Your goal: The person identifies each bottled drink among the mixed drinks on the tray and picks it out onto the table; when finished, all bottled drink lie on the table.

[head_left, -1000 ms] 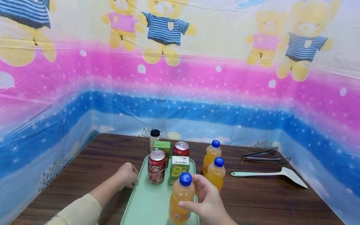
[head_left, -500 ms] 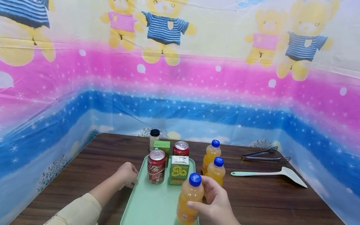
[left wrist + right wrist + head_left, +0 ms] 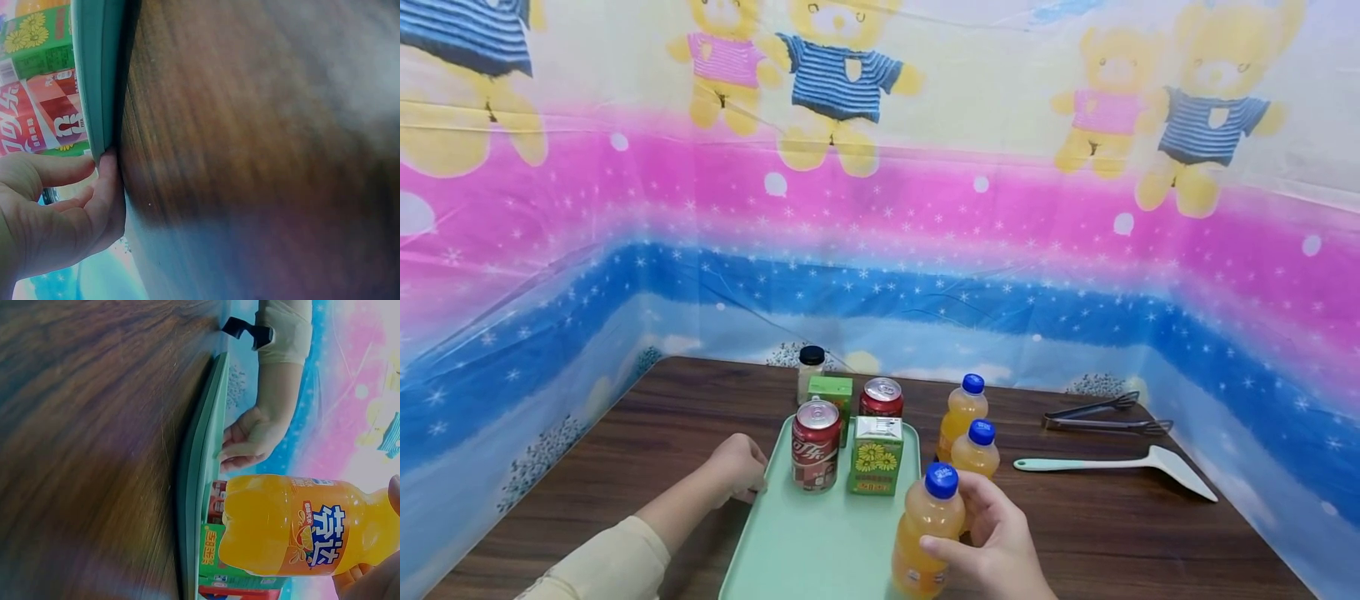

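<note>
My right hand (image 3: 1000,537) grips an orange soda bottle (image 3: 928,537) with a blue cap, thumb in front and fingers behind. The bottle is nearly upright over the right edge of the light green tray (image 3: 805,542). In the right wrist view the soda bottle (image 3: 284,528) shows its base raised above the tray rim. At the tray's left rim, my left hand (image 3: 739,468) pinches the edge; its thumb and fingers meet there in the left wrist view. On the tray stand a red cola can (image 3: 815,454) and a green drink carton (image 3: 876,471) with yellow flowers.
Behind them are another green carton (image 3: 831,386), a second red can (image 3: 882,398) and a black-capped jar (image 3: 811,375). Two more orange bottles, a rear one (image 3: 964,417) and a nearer one (image 3: 976,454), stand right of the tray. Tongs (image 3: 1105,417) and a spatula (image 3: 1112,463) lie farther right.
My right hand has carried the orange soda bottle rightward, from over the tray's inner part to its right edge. The left hand stays at the tray's left rim.
</note>
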`<move>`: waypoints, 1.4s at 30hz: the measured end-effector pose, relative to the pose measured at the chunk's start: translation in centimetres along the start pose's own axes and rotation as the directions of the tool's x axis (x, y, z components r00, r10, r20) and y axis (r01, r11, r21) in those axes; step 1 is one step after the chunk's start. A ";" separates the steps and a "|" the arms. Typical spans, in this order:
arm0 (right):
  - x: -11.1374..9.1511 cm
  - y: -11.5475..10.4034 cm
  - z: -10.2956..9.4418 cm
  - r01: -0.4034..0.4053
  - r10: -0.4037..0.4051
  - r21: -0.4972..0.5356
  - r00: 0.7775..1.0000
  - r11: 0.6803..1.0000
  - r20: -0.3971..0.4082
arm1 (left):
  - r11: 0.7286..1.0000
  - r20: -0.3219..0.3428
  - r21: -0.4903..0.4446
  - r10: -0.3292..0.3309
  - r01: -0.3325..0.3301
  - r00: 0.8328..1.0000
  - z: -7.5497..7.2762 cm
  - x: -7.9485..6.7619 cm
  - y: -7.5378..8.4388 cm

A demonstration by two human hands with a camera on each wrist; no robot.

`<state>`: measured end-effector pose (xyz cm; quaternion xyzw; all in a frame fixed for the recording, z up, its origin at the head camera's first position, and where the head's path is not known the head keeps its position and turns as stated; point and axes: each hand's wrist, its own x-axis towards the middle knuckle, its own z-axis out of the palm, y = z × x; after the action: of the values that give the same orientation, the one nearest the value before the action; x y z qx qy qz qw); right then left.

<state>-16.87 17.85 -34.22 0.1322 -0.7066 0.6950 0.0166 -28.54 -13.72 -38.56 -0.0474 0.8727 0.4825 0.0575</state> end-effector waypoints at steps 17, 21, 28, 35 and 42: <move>-0.3 0.5 -1.4 0.035 -0.043 -0.057 0.989 0.998 -0.144 | 1.000 -0.002 0.003 -0.003 0.003 1.000 0.0 -0.2 0.2; -0.4 0.5 -1.7 0.035 -0.048 -0.083 0.985 0.996 -0.164 | 1.000 -0.002 0.006 0.001 -0.001 1.000 0.0 -0.2 0.2; -0.7 0.6 -2.4 -0.007 -0.011 -0.102 0.984 0.995 -0.178 | 1.000 -0.003 0.017 -0.002 0.003 1.000 0.0 -0.2 0.1; -0.9 1.0 -2.9 -0.009 -0.014 -0.124 0.982 0.992 -0.189 | 1.000 -0.008 0.024 -0.005 0.005 1.000 0.0 -0.2 0.2; -1.1 1.1 -3.2 -0.010 -0.016 -0.124 0.977 0.992 -0.211 | 1.000 -0.009 0.029 0.000 0.000 1.000 0.0 -0.2 0.2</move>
<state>-16.54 21.18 -35.45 0.0573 -0.7427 0.6595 0.1011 -28.33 -13.57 -38.37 -0.0487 0.8799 0.4696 0.0542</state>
